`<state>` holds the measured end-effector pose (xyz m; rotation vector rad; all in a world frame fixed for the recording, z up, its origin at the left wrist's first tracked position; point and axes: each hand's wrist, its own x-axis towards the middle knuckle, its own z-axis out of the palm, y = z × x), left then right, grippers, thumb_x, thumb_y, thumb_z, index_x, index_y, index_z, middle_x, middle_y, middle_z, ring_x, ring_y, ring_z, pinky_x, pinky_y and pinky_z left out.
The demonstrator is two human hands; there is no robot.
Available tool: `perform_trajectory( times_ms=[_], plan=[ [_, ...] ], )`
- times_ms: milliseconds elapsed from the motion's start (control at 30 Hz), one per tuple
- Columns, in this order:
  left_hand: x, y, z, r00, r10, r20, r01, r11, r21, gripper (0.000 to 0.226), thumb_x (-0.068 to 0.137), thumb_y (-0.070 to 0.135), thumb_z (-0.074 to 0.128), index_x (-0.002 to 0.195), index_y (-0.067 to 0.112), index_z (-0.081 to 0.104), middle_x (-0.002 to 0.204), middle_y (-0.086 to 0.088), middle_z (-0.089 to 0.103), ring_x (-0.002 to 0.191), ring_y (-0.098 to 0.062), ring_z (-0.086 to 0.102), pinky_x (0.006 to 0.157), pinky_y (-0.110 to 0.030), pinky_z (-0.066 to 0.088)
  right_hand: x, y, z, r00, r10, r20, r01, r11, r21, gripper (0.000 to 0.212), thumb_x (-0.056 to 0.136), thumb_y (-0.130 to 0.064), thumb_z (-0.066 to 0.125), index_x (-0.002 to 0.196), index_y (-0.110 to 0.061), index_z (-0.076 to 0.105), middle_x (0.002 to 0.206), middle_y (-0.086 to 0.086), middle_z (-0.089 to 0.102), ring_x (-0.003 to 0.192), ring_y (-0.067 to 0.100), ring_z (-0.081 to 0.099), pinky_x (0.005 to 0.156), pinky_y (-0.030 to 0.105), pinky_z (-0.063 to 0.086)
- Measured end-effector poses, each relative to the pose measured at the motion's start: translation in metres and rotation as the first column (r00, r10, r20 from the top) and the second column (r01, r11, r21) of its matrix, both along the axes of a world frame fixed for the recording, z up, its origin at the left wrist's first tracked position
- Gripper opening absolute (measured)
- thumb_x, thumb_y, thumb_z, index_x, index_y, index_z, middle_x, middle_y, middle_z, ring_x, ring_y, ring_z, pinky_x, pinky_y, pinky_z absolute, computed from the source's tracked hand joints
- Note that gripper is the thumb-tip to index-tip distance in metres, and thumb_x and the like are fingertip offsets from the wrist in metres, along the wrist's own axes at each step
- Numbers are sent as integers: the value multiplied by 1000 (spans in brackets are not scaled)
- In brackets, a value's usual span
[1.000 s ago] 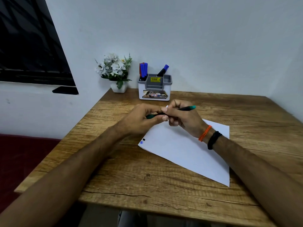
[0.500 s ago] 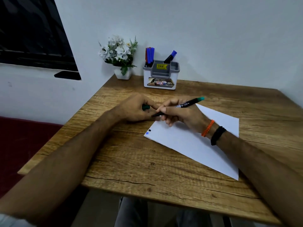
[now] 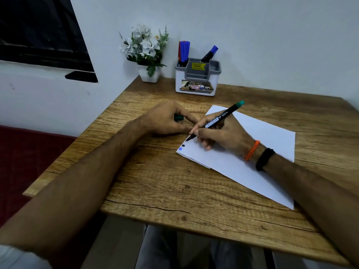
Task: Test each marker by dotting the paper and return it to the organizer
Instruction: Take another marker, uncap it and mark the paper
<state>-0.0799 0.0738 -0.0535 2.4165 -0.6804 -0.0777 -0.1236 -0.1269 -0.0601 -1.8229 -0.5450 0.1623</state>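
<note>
A wooden counter (image 3: 174, 191) against a white wall carries the paper (image 3: 252, 152). The right hand (image 3: 219, 133) pinches the light, stiff, smooth marker (image 3: 215, 121) low on its barrel, tip at the sheet; the left hand (image 3: 167, 121) curls round its cap (image 3: 178, 118)

An uncapped green-ended black marker (image 3: 215, 121) slanted tip-down onto white paper (image 3: 252, 152); blue markers (image 3: 184, 50) stood in the grey-and-white organizer (image 3: 196, 82).

White flower pot (image 3: 149, 73), dark window (image 3: 41, 33), wooden table (image 3: 174, 191)
</note>
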Motion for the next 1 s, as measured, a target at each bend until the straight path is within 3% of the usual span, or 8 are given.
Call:
perform_trajectory(
  times_ms=[1000],
  plan=[
    [-2,0,1,1000,-4,1,4,1000,15,28,77,41,77,105,40,73,102,14,73,94,-4,64,90,-40,54,-2,4,0,1000,-29,7,30,997,-78,8,86,2,67,86,-1,74,61,4,69,50,10,63,51,21,54]
  ],
)
